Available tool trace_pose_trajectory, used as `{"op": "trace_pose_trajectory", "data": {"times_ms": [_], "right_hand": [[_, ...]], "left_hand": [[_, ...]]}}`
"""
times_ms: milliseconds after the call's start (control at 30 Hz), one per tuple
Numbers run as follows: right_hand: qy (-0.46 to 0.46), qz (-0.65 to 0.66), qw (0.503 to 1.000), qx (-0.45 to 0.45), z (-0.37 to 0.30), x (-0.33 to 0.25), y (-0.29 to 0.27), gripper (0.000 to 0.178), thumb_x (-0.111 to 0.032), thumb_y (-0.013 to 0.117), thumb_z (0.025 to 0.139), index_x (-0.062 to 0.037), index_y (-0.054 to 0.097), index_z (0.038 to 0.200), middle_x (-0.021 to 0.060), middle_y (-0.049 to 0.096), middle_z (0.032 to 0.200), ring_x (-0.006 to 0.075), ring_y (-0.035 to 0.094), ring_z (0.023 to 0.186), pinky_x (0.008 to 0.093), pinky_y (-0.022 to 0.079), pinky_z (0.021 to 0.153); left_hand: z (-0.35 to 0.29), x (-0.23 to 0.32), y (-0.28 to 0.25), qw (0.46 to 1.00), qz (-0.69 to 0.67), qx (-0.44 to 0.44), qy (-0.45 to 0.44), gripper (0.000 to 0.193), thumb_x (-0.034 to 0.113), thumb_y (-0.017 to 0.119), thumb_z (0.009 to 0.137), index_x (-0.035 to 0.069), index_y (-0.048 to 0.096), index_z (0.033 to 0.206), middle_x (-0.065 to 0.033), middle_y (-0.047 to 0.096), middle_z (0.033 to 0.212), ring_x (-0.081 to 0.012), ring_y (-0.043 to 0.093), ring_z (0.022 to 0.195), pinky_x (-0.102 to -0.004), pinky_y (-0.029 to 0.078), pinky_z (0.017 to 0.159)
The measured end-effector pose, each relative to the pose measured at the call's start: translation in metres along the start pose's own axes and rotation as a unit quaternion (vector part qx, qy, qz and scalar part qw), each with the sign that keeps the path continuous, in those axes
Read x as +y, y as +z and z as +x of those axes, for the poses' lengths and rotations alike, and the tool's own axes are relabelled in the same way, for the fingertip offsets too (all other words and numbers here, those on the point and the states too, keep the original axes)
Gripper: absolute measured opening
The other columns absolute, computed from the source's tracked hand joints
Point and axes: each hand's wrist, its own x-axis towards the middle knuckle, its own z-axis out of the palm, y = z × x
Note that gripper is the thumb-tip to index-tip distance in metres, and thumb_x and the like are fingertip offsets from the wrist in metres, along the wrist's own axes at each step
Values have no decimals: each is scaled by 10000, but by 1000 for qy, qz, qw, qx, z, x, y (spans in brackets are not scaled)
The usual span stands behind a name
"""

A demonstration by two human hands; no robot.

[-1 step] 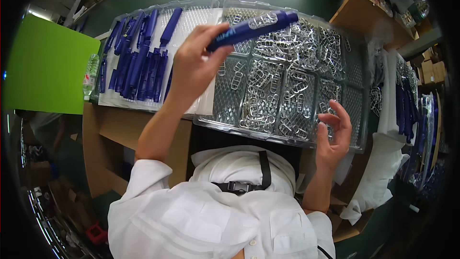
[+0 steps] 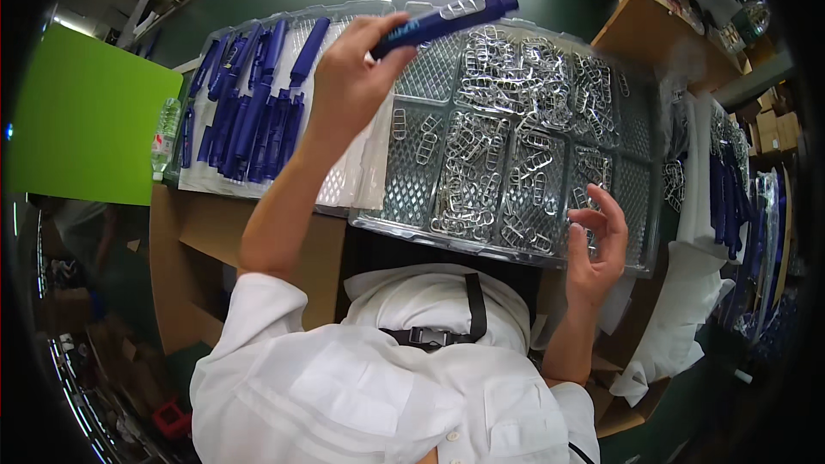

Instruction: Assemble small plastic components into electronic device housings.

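My left hand (image 2: pixel 351 77) grips one end of a long blue plastic housing (image 2: pixel 434 27), raised above the far part of the trays. A silver slotted metal piece (image 2: pixel 464 9) shows on its upper face, and its narrower end points right. My right hand (image 2: pixel 599 236) hangs over the near right part of the clear compartment tray (image 2: pixel 412 198), fingers loosely curled and apart, with nothing visible in them. Many silver metal pieces (image 2: pixel 471 155) lie in the tray's compartments. Blue housings (image 2: pixel 249 125) lie in rows on the white-lined left tray, beside my left forearm.
A plastic bottle (image 2: pixel 163 133) stands at the left by a bright green panel (image 2: pixel 86 116). Cardboard boxes (image 2: pixel 241 228) sit below the trays' near edge. A wooden box (image 2: pixel 657 21) is at the far right. White wrapping (image 2: pixel 675 309) and hanging blue parts (image 2: pixel 729 198) are at the right.
My left hand has lifted the blue housing slightly farther away, and the housing's right end has shifted a little left. My right hand has barely moved.
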Motion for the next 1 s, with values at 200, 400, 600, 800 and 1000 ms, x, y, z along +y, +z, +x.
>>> {"op": "trace_pose_trajectory", "data": {"times_ms": [200, 400, 600, 800, 1000], "right_hand": [[67, -23, 997, -27, 1, -19, 7, 336, 60, 638, 947, -1, 645, 1278, 133, 661, 1333, 153, 685, 945, 295, 538, 892], [71, -107, 991, -42, 9, -12, 1, 149, -76, 647, 1036, 36, 725, 1096, 87, 757, 996, 129, 684, 829, 271, 555, 761], [-133, -211, 951, -185, 66, -15, 50, 116, -55, 717, 950, -23, 737, 1059, 115, 743, 955, 249, 709, 803, 333, 566, 721], [-239, -430, 800, -342, 86, 6, 96, 345, -219, 752, 930, -77, 699, 1240, 86, 692, 1235, 325, 677, 1074, 422, 549, 907], [-204, -496, 764, -360, 98, 36, 103, 228, -197, 662, 1009, -85, 664, 1208, 89, 693, 1178, 319, 666, 1091, 418, 544, 882]], "left_hand": [[163, -111, 7, 970, 219, 93, 48, 475, 274, 676, 991, 10, 626, 1382, -192, 688, 1296, -276, 661, 1176, -370, 491, 1027], [25, -59, -51, 960, -140, 217, 103, 327, 21, 519, 1016, -8, 715, 1276, -132, 721, 1300, -201, 676, 1197, -323, 484, 1087], [-242, -100, -187, 807, -88, 580, -73, 396, 157, 420, 1038, -33, 616, 1325, -144, 687, 1276, -236, 653, 1120, -388, 518, 1027], [-497, -198, -235, 621, -103, 686, -366, 634, 591, 313, 1073, 131, 635, 1369, 13, 697, 1244, -140, 575, 1041, -376, 425, 939], [-544, -156, -238, 608, 80, 635, -470, 638, 456, 359, 1112, 39, 364, 1595, -161, 426, 1626, -338, 427, 1467, -494, 264, 1235]]}}
